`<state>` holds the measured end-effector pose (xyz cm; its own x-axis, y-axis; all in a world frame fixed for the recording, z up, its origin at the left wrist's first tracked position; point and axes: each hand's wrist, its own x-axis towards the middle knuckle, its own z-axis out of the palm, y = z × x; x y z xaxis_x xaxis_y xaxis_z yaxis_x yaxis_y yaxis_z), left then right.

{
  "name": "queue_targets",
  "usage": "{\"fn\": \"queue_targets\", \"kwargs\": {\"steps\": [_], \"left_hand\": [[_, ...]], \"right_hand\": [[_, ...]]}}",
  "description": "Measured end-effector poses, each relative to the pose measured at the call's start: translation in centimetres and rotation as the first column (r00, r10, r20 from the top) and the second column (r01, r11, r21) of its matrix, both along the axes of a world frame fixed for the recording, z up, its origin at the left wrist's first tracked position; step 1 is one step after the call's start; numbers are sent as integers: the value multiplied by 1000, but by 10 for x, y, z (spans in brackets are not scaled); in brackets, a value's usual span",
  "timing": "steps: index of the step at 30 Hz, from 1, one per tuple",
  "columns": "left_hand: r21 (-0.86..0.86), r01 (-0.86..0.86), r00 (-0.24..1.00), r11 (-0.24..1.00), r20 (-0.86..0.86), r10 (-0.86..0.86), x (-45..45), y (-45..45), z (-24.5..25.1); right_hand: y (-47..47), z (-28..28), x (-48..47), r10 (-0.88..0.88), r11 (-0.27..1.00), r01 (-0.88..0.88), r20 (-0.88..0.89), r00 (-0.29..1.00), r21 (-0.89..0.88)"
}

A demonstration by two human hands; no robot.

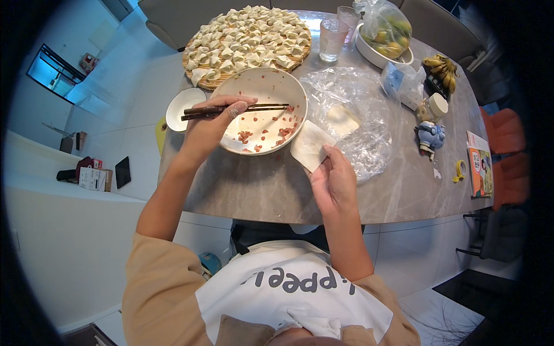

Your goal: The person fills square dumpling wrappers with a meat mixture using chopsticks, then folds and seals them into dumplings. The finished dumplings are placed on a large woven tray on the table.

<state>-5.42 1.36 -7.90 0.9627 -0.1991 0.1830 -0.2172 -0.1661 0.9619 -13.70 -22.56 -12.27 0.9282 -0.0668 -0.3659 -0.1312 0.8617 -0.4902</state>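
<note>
Over the left side of a large white bowl (259,82), my left hand (216,121) grips a pair of dark chopsticks (203,112). Their tips are near bits of reddish minced filling (284,132) on the bowl's inner wall. My right hand (335,179), palm up, holds a square dough wrapper (312,145) just right of the bowl. Another piece of wrapper dough (342,121) lies on a crumpled clear plastic bag (372,147). Behind the bowl, a round woven tray (298,60) carries many folded dumplings (246,39). Left of the bowl is a small white bowl (175,110).
Two glasses (333,39) stand behind the plastic, beside a white basin (368,54) with bagged fruit (389,36). Bananas (441,71), a lidded jar (437,105), a blue toy figure (430,136), yellow tape (460,171) and a book (479,171) are on the right.
</note>
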Motion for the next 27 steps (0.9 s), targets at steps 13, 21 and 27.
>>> {"fn": "queue_targets", "kwargs": {"steps": [13, 21, 27], "left_hand": [[140, 12, 999, 990, -36, -7, -30, 23, 15], [30, -32, 999, 999, 8, 31, -79, -15, 4], [-73, -48, 996, 996, 67, 53, -96, -29, -4]], "right_hand": [[4, 2, -1, -18, 1000, 17, -15, 1000, -26], [19, 6, -1, -50, 999, 50, 31, 998, -11], [33, 8, 3, -132, 991, 130, 54, 990, 42]]}}
